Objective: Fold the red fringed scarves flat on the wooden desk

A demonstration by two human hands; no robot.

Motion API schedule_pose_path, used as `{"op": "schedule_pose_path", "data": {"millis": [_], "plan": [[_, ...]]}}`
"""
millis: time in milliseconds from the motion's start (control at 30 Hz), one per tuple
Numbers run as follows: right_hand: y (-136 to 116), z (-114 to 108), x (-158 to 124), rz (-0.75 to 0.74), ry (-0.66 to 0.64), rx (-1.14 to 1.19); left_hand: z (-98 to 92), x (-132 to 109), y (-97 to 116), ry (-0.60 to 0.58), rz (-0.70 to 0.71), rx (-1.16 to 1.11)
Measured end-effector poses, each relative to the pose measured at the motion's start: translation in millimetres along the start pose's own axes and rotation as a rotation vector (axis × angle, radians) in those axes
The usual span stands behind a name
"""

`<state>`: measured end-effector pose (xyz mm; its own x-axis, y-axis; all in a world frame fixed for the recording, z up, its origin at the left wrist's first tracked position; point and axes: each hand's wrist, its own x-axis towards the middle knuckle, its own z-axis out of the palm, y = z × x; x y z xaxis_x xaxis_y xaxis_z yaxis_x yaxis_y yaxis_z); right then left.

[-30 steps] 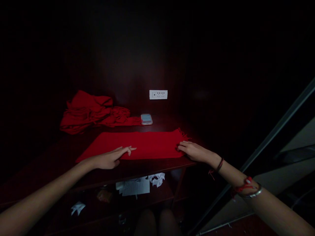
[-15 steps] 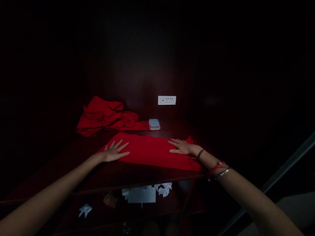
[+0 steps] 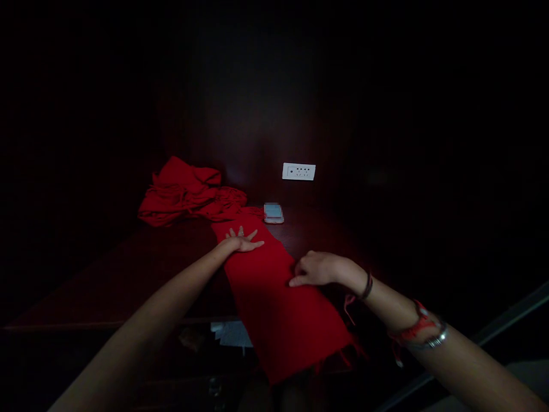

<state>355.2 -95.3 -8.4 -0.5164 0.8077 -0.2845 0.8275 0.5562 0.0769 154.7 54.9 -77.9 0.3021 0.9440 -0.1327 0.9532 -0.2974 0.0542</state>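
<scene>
A flat red scarf (image 3: 278, 309) with a fringed end lies slantwise across the shelf, its near end hanging over the front edge. My left hand (image 3: 242, 242) presses on its far part, palm down, fingers spread, a ring on one finger. At the scarf's right edge, my right hand (image 3: 316, 268) has its fingers curled in and its thumb lying on the cloth; it grips the edge there, though the fingertips are partly hidden. Behind on the left sits a crumpled heap of red fringed cloth (image 3: 180, 191).
A phone (image 3: 273, 213) with a blurred screen lies at the back of the dark wooden shelf (image 3: 128, 280). A white socket plate (image 3: 299, 171) is on the back wall. White papers (image 3: 231, 333) sit on a lower shelf, partly covered by the scarf.
The scarf has turned from lying crosswise to slanting, its fringed end now over the front edge. My left hand moved right and farther back; my right hand went from flat to curled.
</scene>
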Motion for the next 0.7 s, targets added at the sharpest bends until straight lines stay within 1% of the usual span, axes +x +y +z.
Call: {"op": "schedule_pose_path", "data": {"millis": [33,67,100,200,233,300,333,367,400,433,500,567,633,700], "plan": [[11,-1,11,-0.007,0.057,0.025,-0.1,-3,13,-0.027,-0.004,-0.02],[24,-1,22,0.01,0.129,0.035,0.1,-5,26,-0.047,0.021,-0.039],[36,2,33,0.046,0.205,0.033,0.5,-6,40,-0.057,0.082,-0.057],[73,18,59,0.218,0.408,0.022,3.3,-6,78,-0.077,0.34,-0.082],[84,26,64,0.241,0.457,0.021,4.1,-5,88,-0.067,0.447,-0.08],[103,40,68,0.205,0.471,0.031,4.5,-4,103,-0.006,0.662,-0.063],[110,47,69,0.17,0.447,0.041,4.1,-5,106,0.048,0.748,-0.053],[117,53,68,0.14,0.415,0.051,3.4,-7,107,0.108,0.796,-0.04],[122,58,68,0.123,0.388,0.062,2.9,-12,106,0.165,0.797,-0.024],[126,62,67,0.12,0.371,0.069,3.0,-18,103,0.209,0.752,-0.004],[130,66,68,0.132,0.351,0.072,5.8,-38,93,0.254,0.581,0.042],[131,65,72,0.151,0.314,0.072,12.3,-65,86,0.276,0.421,0.09],[131,61,76,0.196,0.267,0.073,20.5,-95,87,0.303,0.323,0.12],[131,58,79,0.264,0.225,0.083,27.5,-121,95,0.304,0.291,0.122]]}}
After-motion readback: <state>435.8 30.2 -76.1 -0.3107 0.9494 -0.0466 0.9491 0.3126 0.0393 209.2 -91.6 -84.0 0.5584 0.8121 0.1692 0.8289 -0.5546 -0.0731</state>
